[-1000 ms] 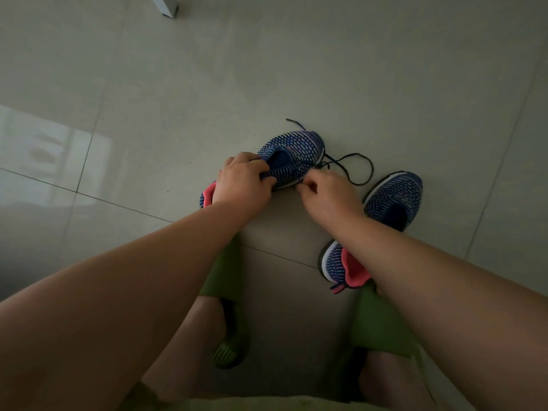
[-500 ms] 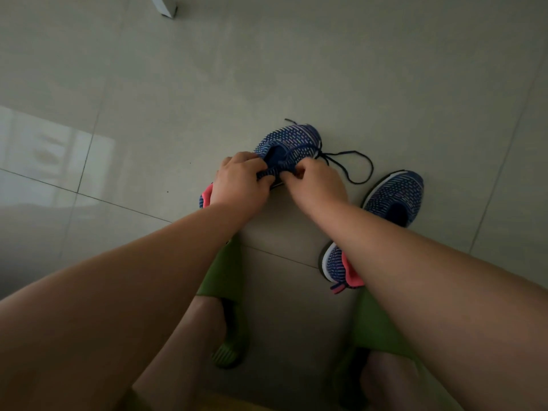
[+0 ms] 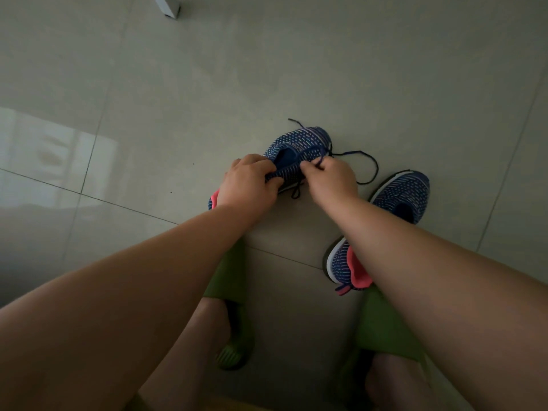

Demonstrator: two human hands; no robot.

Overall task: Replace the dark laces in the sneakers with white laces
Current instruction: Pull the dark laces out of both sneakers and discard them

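Fingers (image 3: pixel 310 167) of the right hand (image 3: pixel 332 180) pinched a loop of the thin dark navy cord lace (image 3: pixel 367 161) just over the throat of the blue knit sneaker w/ pale flecks and pink heel lining (image 3: pixel 299 140); left hand (image 3: pixel 249 182) curled round that shoe's collar edge, holding it down on the glossy grey tiled floor (image 3: pixel 178 114). Shoe sat near the floor's middle, toe pointing away from the person. Its mate, a second blue knit sneaker (image 3: pixel 400 191), lay just to the right, partly under the right forearm; no lace visible in it.

Risks, prob.: lace tip could snag at an eyelet if pulled at an angle, stretching the soft knit; slack loop trailing on the floor btwn the shoes could knot on itself; smooth tile lets the shoe skid if the left hand's hold eases.

Materials: upper is stretchy ribbed mesh, rounded toe, white rubbery sole rim; lace is limp, round-ish cord. No white laces in view. Green rubbery slides (image 3: pixel 231 354) on the feet below.
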